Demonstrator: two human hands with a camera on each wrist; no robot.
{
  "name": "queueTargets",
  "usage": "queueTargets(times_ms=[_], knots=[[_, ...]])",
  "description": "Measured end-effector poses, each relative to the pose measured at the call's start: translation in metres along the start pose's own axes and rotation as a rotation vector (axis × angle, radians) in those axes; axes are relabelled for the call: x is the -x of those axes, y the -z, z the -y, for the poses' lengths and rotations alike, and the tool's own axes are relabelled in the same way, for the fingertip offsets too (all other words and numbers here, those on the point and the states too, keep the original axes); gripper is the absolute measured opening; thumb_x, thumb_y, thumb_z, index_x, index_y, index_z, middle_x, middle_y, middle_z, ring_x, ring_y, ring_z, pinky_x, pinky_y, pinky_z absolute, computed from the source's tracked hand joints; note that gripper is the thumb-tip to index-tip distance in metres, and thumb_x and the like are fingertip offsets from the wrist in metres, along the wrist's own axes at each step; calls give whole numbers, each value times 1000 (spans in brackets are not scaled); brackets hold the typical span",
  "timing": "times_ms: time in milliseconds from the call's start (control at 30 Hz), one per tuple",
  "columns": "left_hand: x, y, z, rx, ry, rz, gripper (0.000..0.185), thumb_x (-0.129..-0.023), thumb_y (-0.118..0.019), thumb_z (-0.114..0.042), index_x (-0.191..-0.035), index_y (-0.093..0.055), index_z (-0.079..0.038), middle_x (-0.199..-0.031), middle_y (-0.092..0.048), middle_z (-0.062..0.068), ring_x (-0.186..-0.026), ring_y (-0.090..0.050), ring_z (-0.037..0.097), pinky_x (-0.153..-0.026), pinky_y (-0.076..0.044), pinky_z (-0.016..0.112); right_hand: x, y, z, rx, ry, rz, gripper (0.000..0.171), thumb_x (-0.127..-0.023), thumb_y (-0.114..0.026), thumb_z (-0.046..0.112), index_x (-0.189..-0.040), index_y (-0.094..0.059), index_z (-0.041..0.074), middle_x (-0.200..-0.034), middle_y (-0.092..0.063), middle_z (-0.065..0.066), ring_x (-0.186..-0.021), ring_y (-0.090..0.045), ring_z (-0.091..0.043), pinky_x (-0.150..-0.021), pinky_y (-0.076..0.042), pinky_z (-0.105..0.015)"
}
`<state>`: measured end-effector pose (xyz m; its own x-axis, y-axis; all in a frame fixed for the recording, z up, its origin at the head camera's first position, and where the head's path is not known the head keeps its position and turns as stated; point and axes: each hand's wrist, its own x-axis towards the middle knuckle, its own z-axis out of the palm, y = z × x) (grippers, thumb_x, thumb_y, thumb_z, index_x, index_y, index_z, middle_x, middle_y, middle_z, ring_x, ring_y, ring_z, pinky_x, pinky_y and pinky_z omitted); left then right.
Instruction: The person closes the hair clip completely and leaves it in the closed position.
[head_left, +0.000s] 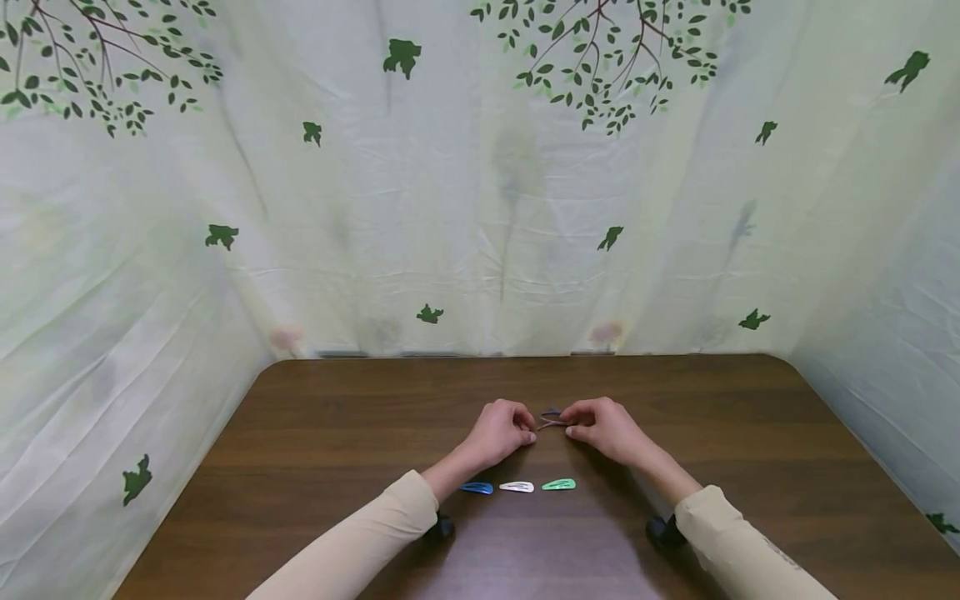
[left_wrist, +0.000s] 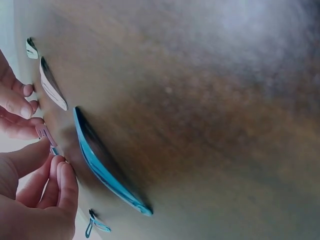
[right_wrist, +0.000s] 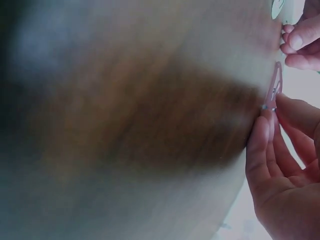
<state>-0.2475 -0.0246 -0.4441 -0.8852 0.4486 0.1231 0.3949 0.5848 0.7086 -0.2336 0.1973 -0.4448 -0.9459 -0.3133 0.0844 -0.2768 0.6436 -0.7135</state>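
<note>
My right hand (head_left: 606, 429) pinches a pink snap hair clip (right_wrist: 273, 90) between thumb and fingers. The clip points toward my left hand (head_left: 504, 429), whose fingers are curled close beside its tip. In the left wrist view the left thumb (left_wrist: 42, 152) overlaps the clip's end; the right wrist view shows a small gap there, so contact is unclear. A bluish bit (left_wrist: 54, 150) shows by the left fingertips. Nearer the body, a blue clip (head_left: 477, 487), a pale pink clip (head_left: 517, 487) and a green clip (head_left: 558, 484) lie in a row.
Another blue clip (left_wrist: 96, 224) lies on the wooden table (head_left: 337, 433), hidden from the head view. A dark bluish piece (head_left: 551, 411) shows between the hands. Pale curtains (head_left: 487, 208) with leaf and bird shapes hang behind and at both sides.
</note>
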Motion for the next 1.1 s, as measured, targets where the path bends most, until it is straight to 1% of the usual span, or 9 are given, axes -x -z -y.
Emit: queueTargets(times_ms=[67,233,400,633,867,1100], knots=[[0,1,0,2,9,3,8,-79,-79,-4,-85,-74,-5,-67,-63,-6,-62,-55,3,-62,-46,22,-2,0,-1,-4,16,8,14,-87,-74,8,-101,-75,8,-92,-70,1,-80,-62,-12,-73,-49,-32],[2,2,-1,20,21,1,8,-79,-78,-2,-86,-73,-4,-69,-64,-4,-62,-56,4,-63,-47,23,-7,-2,-3,-2,13,9,13,-86,-76,10,-99,-76,11,-86,-70,5,-78,-61,-11,-72,-48,-31],[3,2,0,37,27,-8,9,-79,-78,-1,-87,-74,-3,-69,-65,-4,-63,-57,4,-64,-48,23,-13,-6,-1,39,9,9,11,-85,-77,13,-95,-77,12,-81,-68,7,-75,-57,-11,-71,-45,-32],[4,4,1,53,28,3,11,-79,-78,-2,-89,-73,-3,-72,-65,-4,-66,-58,5,-65,-48,23,-14,-7,2,111,-7,-13,6,-84,-78,13,-88,-78,17,-82,-69,9,-75,-56,-11,-71,-44,-33],[5,4,3,60,23,10,12,-80,-78,-4,-90,-74,-3,-73,-65,-4,-68,-59,7,-66,-48,23,-14,-7,3,116,-8,-14,4,-85,-78,16,-87,-77,12,-80,-68,10,-74,-56,-12,-72,-44,-34],[12,9,5,98,17,11,14,-81,-77,-5,-95,-74,-2,-77,-67,-2,-72,-62,11,-66,-50,23,-9,-3,8,105,-2,-36,4,-87,-76,18,-86,-77,14,-82,-69,11,-77,-57,-12,-73,-45,-34]])
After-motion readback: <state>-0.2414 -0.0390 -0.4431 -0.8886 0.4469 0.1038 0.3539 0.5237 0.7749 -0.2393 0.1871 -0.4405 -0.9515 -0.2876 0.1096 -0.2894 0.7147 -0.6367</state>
